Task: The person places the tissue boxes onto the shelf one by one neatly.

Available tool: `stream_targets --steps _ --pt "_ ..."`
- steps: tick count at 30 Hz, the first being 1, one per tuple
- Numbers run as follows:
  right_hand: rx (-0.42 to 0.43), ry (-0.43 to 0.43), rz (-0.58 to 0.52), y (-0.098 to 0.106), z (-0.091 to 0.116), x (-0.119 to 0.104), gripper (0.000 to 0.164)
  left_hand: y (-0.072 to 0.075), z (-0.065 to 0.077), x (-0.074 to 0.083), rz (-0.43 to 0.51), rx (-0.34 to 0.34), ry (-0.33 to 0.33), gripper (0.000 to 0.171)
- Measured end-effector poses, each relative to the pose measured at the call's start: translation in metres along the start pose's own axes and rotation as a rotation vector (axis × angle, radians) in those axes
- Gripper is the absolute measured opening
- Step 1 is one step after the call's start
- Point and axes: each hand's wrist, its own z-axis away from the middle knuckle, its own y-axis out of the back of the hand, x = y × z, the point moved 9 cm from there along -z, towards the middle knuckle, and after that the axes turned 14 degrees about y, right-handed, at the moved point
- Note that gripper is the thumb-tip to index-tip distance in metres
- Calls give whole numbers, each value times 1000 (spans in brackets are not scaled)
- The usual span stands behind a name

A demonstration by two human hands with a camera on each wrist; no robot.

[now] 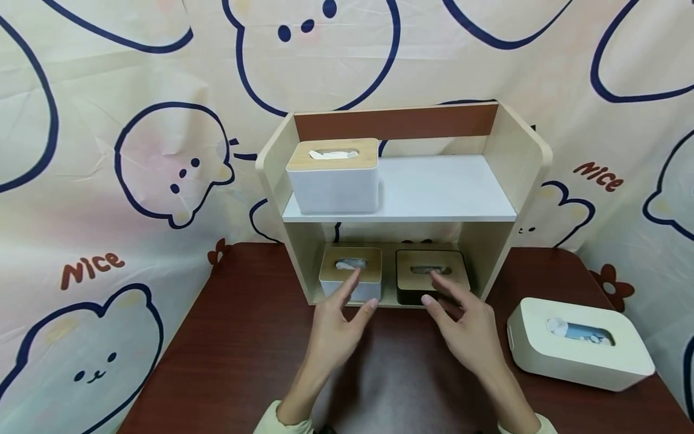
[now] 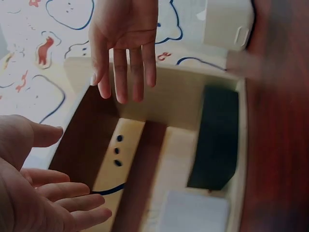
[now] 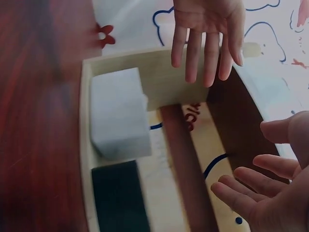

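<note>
My left hand (image 1: 338, 328) hovers in front of the lower shelf with fingers spread and nothing in it. Nearest to it on that shelf is a small white tissue box (image 1: 340, 289) with a wooden lid. Fingers extended, my right hand (image 1: 468, 331) is raised before a black tissue box (image 1: 409, 297) with a wooden top, also on the lower level. In the head view the fingertips overlap both boxes, but contact cannot be made out. The left wrist view has the black box (image 2: 216, 137) at the right; a white box (image 3: 119, 113) appears in the right wrist view.
The boxes stand in a two-level wooden shelf unit (image 1: 523, 150). A larger white tissue box (image 1: 332, 190) with a wooden lid occupies the left of its upper level. On the dark red table (image 1: 233, 337), a cream tissue box (image 1: 580, 355) lies at the right. Patterned cloth hangs behind.
</note>
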Motion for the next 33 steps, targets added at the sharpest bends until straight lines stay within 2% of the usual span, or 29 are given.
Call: stream_targets --steps 4,9,13,24,29,33 --pt "-14 -15 49 4 10 11 46 -19 2 -7 -1 -40 22 63" --pt "-36 -42 169 10 22 26 46 -42 5 -13 -6 -98 41 63" --pt "-27 -47 233 18 31 37 44 -61 7 -16 -19 -142 47 64" --pt "-31 -91 251 40 53 53 46 -107 14 -11 -44 -246 72 67" --pt "-37 -156 276 57 63 59 49 -124 19 -4 -52 -271 26 66" --pt "-36 -228 245 72 72 67 55 -139 23 0 -70 -300 0 67"
